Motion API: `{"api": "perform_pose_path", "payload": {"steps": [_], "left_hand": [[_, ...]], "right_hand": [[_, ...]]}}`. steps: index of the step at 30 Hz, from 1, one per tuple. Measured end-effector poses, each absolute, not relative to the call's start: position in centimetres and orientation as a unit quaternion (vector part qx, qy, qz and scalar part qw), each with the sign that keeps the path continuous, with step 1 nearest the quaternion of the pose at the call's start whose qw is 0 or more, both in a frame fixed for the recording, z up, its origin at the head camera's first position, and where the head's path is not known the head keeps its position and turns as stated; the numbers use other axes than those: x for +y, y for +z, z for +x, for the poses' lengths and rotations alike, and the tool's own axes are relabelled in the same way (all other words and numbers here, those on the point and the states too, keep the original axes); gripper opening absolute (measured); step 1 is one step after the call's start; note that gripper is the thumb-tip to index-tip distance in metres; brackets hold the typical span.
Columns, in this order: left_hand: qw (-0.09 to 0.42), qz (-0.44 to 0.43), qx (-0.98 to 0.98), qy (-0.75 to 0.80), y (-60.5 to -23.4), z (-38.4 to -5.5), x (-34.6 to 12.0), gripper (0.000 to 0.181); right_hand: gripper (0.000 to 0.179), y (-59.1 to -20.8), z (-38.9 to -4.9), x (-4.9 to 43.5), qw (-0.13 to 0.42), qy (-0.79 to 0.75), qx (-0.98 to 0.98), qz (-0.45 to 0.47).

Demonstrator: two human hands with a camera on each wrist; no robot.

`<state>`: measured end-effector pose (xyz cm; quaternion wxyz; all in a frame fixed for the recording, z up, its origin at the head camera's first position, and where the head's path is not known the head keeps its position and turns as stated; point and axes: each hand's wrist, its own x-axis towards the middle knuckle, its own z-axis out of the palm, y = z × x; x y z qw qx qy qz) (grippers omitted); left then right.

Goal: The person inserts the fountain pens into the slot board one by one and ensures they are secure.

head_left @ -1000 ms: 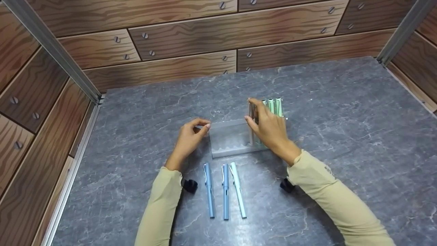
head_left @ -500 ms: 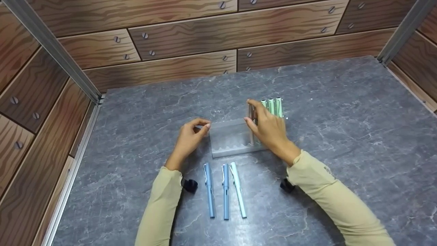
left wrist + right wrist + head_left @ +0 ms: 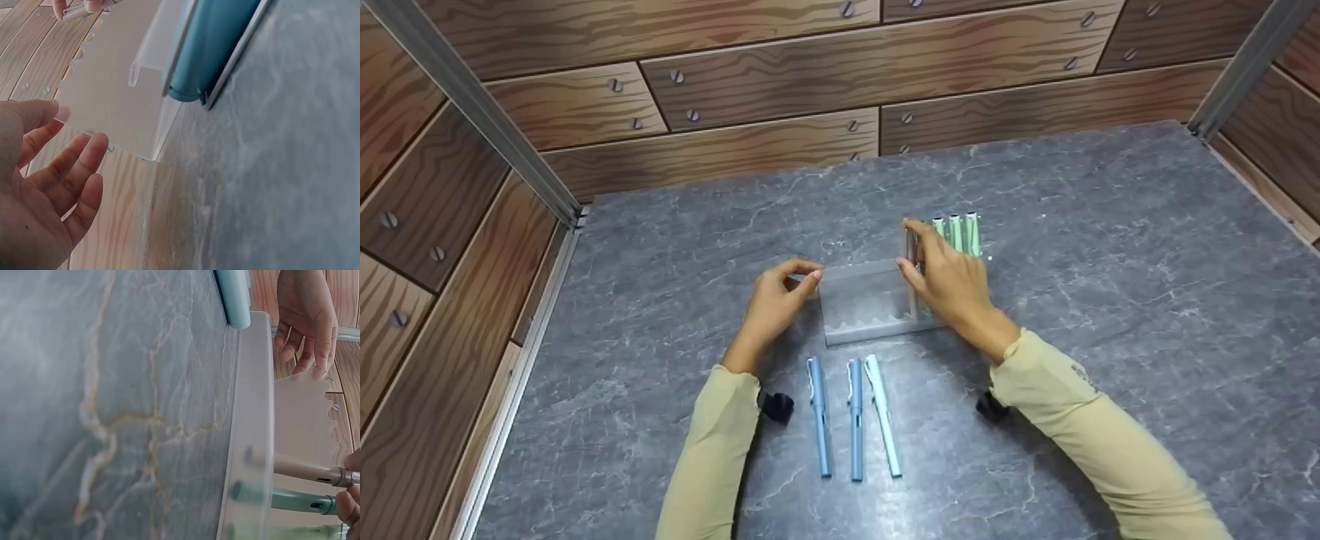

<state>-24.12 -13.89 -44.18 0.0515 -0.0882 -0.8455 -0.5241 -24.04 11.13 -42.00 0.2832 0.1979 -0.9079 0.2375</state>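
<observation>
In the head view a frosted clear pen stand [image 3: 862,300] with a scalloped top edge stands on the table. My left hand [image 3: 780,296] pinches its upper left corner between thumb and index finger; the other fingers [image 3: 84,205] are spread loosely in the left wrist view. A brownish-grey pen [image 3: 306,469] stands upright in the stand, its upper end pinched between the thumb and fingers of my right hand [image 3: 956,281]. To its right, several green pens [image 3: 973,234] stand in slots, partly hidden behind that hand. One beside it is a darker green pen [image 3: 295,499].
Two blue pens [image 3: 856,427] and a pale aqua pen [image 3: 885,424] lie on the grey marbled table [image 3: 1110,247] in front of the stand, between my forearms. Wood-patterned walls [image 3: 765,90] and metal posts [image 3: 487,112] border the table.
</observation>
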Motion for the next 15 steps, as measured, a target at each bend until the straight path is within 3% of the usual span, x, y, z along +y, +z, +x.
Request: {"api": "perform_pose_path", "payload": {"steps": [15], "left_hand": [[0.057, -0.082, -0.841, -0.532, -44.27, -24.07, -13.89, 0.018]], "right_hand": [[0.051, -42.28, -23.97, 10.98, 0.276, 0.226, -0.912, 0.201]]}}
